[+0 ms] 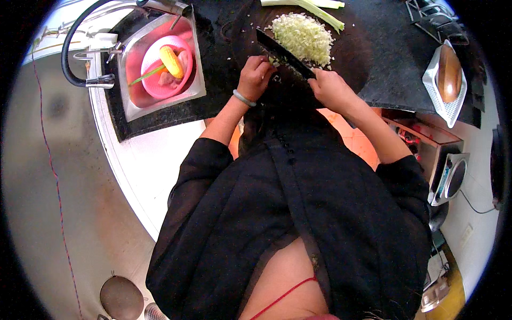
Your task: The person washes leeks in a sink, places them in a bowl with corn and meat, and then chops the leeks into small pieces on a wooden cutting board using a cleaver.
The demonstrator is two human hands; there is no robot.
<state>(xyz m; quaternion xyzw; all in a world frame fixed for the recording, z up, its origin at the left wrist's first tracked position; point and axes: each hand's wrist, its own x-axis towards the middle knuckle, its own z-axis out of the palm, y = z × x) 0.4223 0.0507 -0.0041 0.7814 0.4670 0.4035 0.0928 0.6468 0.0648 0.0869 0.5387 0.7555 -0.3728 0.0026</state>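
Observation:
My right hand (332, 89) is closed on the handle of a dark-bladed kitchen knife (285, 53), whose blade reaches up and left over a dark round cutting board (352, 52). On the board beyond the blade lies a heap of finely chopped pale green vegetable (302, 37). My left hand (256, 76), with a bangle at the wrist, has its fingertips at small green-white pieces (273, 61) beside the blade; whether it grips them is hard to tell. Long pale green stalks (320, 12) lie at the board's far edge.
At left, a steel sink (200, 86) holds a pink basin (154, 91) with corn (171, 62) and pinkish pieces. A black hose faucet (66, 52) arches beside it. Right, a white basket (450, 112) with a brown object stands near the counter edge, below a metal rack (438, 24).

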